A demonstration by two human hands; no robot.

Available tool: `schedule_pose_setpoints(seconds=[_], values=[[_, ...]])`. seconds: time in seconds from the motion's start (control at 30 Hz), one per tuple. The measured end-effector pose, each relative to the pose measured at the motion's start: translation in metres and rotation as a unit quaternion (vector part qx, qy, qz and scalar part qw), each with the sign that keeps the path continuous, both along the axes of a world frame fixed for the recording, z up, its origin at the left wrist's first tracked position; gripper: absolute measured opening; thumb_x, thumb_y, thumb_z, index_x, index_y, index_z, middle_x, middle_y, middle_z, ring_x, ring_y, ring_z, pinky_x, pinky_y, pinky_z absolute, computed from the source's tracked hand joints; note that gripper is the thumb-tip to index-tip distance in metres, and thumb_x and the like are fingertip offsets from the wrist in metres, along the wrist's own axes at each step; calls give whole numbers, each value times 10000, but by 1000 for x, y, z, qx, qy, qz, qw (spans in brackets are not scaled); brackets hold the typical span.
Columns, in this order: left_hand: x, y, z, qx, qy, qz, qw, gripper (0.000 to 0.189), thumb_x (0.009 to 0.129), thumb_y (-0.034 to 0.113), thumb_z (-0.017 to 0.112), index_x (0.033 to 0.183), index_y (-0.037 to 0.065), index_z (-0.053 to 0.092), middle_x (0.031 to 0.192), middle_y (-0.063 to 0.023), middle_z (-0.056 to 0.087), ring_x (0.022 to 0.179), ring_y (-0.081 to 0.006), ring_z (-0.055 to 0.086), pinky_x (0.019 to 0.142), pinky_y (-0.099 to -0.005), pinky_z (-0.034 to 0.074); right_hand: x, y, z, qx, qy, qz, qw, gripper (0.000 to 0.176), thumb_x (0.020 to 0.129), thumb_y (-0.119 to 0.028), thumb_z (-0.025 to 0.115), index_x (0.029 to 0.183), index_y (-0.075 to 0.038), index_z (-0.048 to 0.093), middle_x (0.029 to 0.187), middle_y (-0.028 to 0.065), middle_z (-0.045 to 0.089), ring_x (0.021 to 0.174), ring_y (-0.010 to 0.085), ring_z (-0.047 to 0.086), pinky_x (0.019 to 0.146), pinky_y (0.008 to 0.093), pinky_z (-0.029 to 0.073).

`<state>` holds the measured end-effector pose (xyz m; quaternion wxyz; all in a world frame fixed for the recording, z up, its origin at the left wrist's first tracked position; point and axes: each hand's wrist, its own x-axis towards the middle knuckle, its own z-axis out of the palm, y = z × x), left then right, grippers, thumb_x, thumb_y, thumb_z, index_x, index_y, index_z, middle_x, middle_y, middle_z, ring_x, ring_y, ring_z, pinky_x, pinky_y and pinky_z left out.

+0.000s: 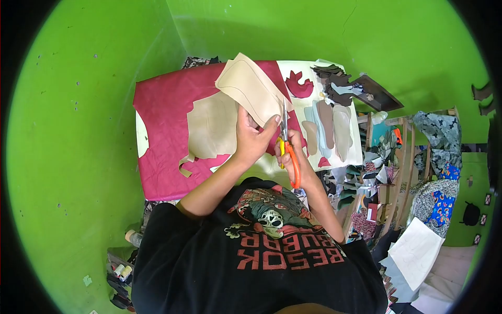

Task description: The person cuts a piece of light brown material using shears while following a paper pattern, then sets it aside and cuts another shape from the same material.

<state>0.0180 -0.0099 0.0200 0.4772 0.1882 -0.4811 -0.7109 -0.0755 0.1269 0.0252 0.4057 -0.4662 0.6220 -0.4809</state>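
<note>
My left hand (254, 137) grips a beige sheet of leather-like material (248, 86) by its lower edge and lifts it over the table. A curved line is drawn across the sheet. Orange-and-yellow scissors (294, 170) are in my right hand (294, 154), fingers wrapped round the handles. Their blades point away from me and lie along the sheet's right edge. Beneath, a larger beige piece (212, 125) rests on a crimson sheet (162, 131), with a narrow beige strip (184, 165) at its lower left corner.
On the white table surface (354, 152) at right lie several shoe-shaped cut pieces (325, 125), a crimson cutout (299, 86) and a pile of dark pieces (334, 78). A rack (402, 178) crammed with scraps stands beyond. Green walls (94, 104) border the left and back.
</note>
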Motion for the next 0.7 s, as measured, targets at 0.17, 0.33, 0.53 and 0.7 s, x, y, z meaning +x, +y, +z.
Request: schedule_pose_setpoints(seconds=[0.17,0.33,0.53,0.7], values=[[4,-3,-3,-21,-13,-15,1000,674,898,-100,658,1456,19,300,1322,-145,566,1202,-201,623,1019,-345,526,1,0,-7,19,12,-2,1000,877,939,-778,467,1324,-9,295,929,63,489,785,161,485,748,335,453],[6,-1,-2,-23,-9,3,1000,680,894,-103,659,1457,20,297,1304,-144,576,1189,-204,632,997,-350,530,7,-4,-15,11,-28,-11,1000,977,866,-873,430,1302,-7,312,925,64,497,754,147,497,675,313,466],[9,1,1,0,-15,22,1000,633,881,-101,679,1409,19,352,1271,-121,588,1152,-177,638,989,-331,525,12,-7,-14,4,-17,-18,1000,1045,777,-947,414,1246,-16,339,888,68,510,714,137,510,626,305,470],[10,1,1,-8,-17,24,1000,636,878,-106,673,1411,18,349,1269,-119,588,1151,-175,638,983,-326,528,13,-8,-13,-3,-14,-17,1000,1036,772,-942,445,1239,-22,348,862,69,521,702,137,524,618,301,471]])
